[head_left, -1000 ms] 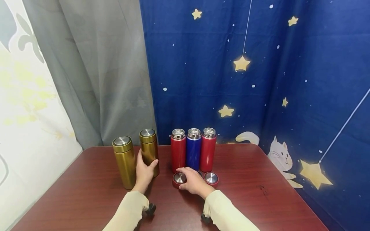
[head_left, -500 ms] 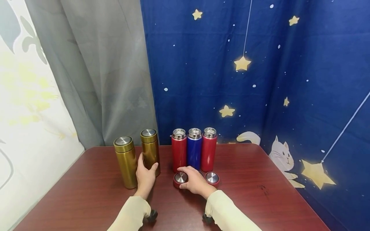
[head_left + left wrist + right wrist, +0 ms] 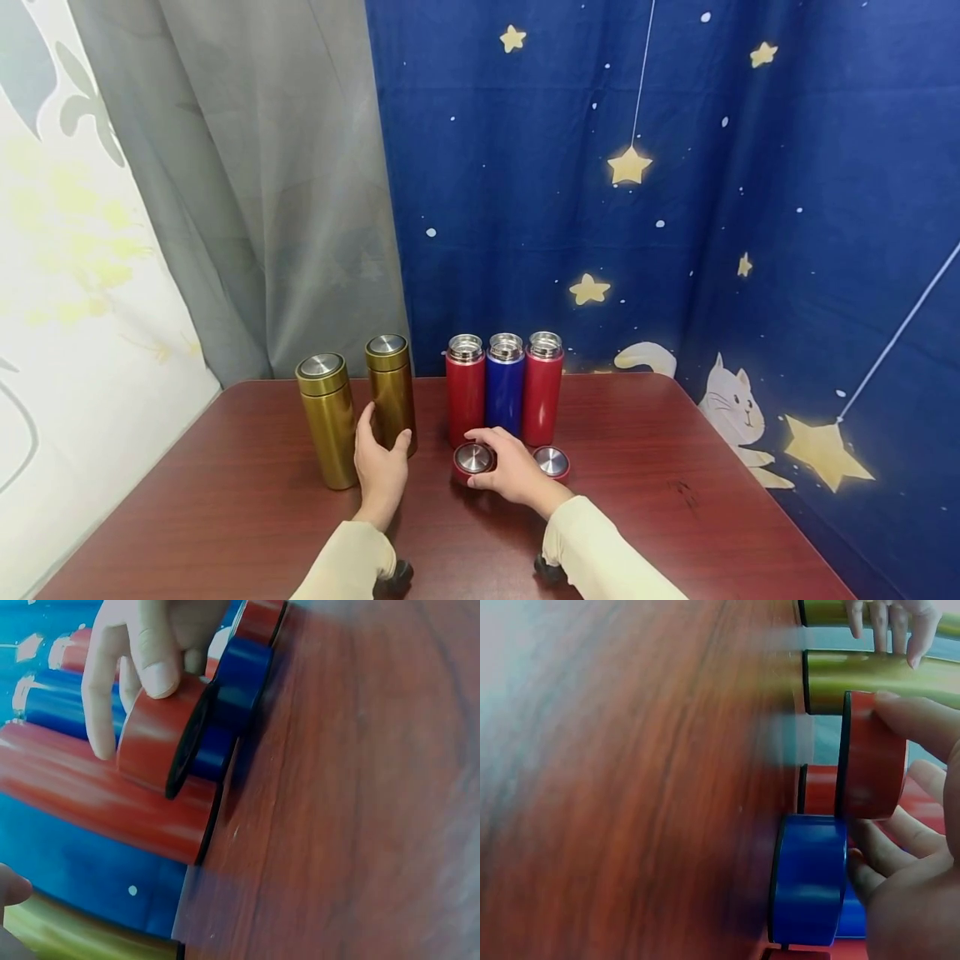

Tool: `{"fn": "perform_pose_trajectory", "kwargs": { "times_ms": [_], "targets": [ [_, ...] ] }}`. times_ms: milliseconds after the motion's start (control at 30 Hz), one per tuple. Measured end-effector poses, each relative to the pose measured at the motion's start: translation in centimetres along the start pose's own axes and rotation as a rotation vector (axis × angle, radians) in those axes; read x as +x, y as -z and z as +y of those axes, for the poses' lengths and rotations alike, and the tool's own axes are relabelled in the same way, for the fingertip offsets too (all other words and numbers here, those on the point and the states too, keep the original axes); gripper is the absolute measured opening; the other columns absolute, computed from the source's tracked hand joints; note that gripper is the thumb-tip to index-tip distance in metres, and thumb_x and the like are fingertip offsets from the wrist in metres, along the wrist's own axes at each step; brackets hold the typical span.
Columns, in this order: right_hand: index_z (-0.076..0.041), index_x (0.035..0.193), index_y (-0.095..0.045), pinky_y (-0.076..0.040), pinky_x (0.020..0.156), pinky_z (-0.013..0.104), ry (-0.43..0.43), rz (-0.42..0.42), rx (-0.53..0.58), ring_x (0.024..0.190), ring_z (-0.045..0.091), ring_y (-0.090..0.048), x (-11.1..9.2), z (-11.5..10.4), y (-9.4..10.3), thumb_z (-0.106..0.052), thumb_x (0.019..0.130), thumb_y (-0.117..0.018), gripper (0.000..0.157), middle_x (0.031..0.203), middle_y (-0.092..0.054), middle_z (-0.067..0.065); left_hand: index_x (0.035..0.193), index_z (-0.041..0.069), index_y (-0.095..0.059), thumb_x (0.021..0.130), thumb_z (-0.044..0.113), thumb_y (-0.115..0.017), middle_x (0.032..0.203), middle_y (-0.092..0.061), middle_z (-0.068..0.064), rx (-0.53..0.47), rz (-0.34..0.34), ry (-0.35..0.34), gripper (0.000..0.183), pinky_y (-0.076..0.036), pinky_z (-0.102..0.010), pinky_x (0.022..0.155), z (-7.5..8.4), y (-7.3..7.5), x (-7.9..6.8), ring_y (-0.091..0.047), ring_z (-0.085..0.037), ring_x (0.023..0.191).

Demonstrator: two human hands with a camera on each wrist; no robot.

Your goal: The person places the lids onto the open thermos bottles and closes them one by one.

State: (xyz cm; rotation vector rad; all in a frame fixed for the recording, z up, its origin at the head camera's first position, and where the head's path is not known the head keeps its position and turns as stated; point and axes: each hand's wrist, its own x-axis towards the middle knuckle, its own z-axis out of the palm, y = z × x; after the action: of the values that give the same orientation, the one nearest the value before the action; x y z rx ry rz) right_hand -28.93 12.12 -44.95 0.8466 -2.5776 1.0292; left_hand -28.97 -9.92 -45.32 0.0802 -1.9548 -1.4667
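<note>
Across lower frame: desk [image 3: 660,533], open room lower right. Near far edge, centre: lidless bottles [image 3: 465,400]. Left of centre: gold bottle [image 3: 393,400], with left hand [image 3: 381,473] spread wide alongside. Centre: right hand [image 3: 517,475], pinching red lid [image 3: 473,457] above desk.

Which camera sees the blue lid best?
Right wrist view: the blue lid shows large, its side uncovered. The left wrist view shows it partly behind a red lid; in the head view, the right hand hides it.
</note>
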Motion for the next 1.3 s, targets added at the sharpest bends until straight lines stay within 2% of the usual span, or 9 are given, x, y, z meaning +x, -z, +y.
{"fn": "perform_pose_trajectory", "kwargs": {
  "times_ms": [233, 367, 467, 567, 733, 900, 1133, 1200, 1300],
  "targets": [
    [-0.011, 0.132, -0.057, -0.048, 0.093, 0.039, -0.028, 0.005, 0.056, 0.105, 0.019, -0.058, -0.2, -0.3, 0.8, -0.015, 0.072, -0.085, 0.066, 0.113, -0.062, 0.002, 0.134, 0.006, -0.050, 0.080, -0.003, -0.073, 0.137, -0.045, -0.013, -0.022, 0.074, -0.072, 0.060, -0.032, -0.047, 0.104, 0.2, -0.4, -0.8, -0.041, -0.032, 0.127],
    [-0.011, 0.136, -0.054, -0.046, 0.097, 0.043, -0.049, -0.010, 0.084, 0.113, 0.022, -0.057, -0.4, -0.2, 1.0, -0.015, 0.074, -0.084, 0.069, 0.122, -0.063, 0.007, 0.129, 0.007, -0.055, 0.079, -0.003, -0.073, 0.127, -0.049, -0.013, -0.050, 0.108, -0.094, 0.054, -0.036, -0.042, 0.094, 0.2, -0.5, -1.1, -0.046, -0.030, 0.115],
    [-0.010, 0.138, -0.052, -0.045, 0.098, 0.046, -0.059, -0.011, 0.118, 0.116, 0.024, -0.057, -0.6, -0.2, 1.2, -0.015, 0.075, -0.083, 0.071, 0.126, -0.062, 0.011, 0.125, 0.006, -0.057, 0.080, -0.003, -0.073, 0.118, -0.052, -0.014, -0.069, 0.102, -0.108, 0.049, -0.040, -0.038, 0.085, 0.1, -0.7, -1.4, -0.049, -0.027, 0.106],
    [-0.010, 0.139, -0.051, -0.045, 0.097, 0.048, -0.066, 0.001, 0.150, 0.116, 0.025, -0.057, -0.8, 0.0, 1.4, -0.016, 0.076, -0.082, 0.071, 0.127, -0.062, 0.011, 0.122, 0.006, -0.058, 0.081, -0.002, -0.074, 0.113, -0.054, -0.014, -0.089, 0.084, -0.121, 0.045, -0.041, -0.036, 0.080, 0.0, -0.8, -1.5, -0.051, -0.026, 0.102],
    [-0.011, 0.139, -0.051, -0.046, 0.096, 0.046, -0.051, 0.027, 0.169, 0.114, 0.024, -0.057, -1.0, 0.2, 1.7, -0.017, 0.076, -0.082, 0.071, 0.125, -0.062, 0.009, 0.122, 0.005, -0.058, 0.083, -0.003, -0.072, 0.114, -0.059, -0.012, -0.138, 0.055, -0.125, 0.042, -0.046, -0.034, 0.080, 0.1, -1.2, -1.6, -0.055, -0.025, 0.103],
    [-0.011, 0.137, -0.054, -0.048, 0.092, 0.041, -0.030, 0.082, 0.164, 0.106, 0.018, -0.058, -1.1, 0.3, 2.3, -0.017, 0.073, -0.084, 0.071, 0.115, -0.061, 0.000, 0.127, 0.004, -0.055, 0.086, -0.001, -0.072, 0.120, -0.061, -0.012, -0.197, -0.022, -0.106, 0.045, -0.052, -0.040, 0.084, 0.7, -1.6, -1.6, -0.058, -0.025, 0.109],
    [-0.011, 0.135, -0.056, -0.048, 0.093, 0.041, -0.035, 0.131, 0.167, 0.106, 0.016, -0.057, -0.8, 0.2, 3.2, -0.015, 0.071, -0.085, 0.071, 0.112, -0.060, -0.002, 0.131, -0.009, -0.049, 0.085, -0.007, -0.070, 0.126, -0.057, -0.022, -0.227, -0.127, -0.109, 0.051, -0.048, -0.048, 0.092, 4.9, -1.0, -1.8, -0.055, -0.040, 0.116],
    [-0.011, 0.136, -0.055, -0.048, 0.093, 0.042, -0.041, 0.130, 0.181, 0.106, 0.017, -0.057, -0.8, 0.2, 3.3, -0.016, 0.071, -0.085, 0.071, 0.113, -0.060, -0.002, 0.133, -0.008, -0.048, 0.085, -0.005, -0.070, 0.128, -0.056, -0.023, -0.230, -0.146, -0.102, 0.053, -0.047, -0.050, 0.095, 4.7, -1.3, -1.7, -0.053, -0.041, 0.119],
    [-0.014, 0.136, -0.054, -0.048, 0.094, 0.044, -0.054, 0.125, 0.210, 0.107, 0.018, -0.058, -1.0, 0.0, 3.4, -0.017, 0.073, -0.084, 0.070, 0.115, -0.060, 0.000, 0.136, -0.004, -0.047, 0.085, -0.003, -0.071, 0.133, -0.053, -0.022, -0.247, -0.165, -0.084, 0.056, -0.042, -0.055, 0.098, 3.5, -2.1, -1.3, -0.050, -0.041, 0.123]
  ]
}}
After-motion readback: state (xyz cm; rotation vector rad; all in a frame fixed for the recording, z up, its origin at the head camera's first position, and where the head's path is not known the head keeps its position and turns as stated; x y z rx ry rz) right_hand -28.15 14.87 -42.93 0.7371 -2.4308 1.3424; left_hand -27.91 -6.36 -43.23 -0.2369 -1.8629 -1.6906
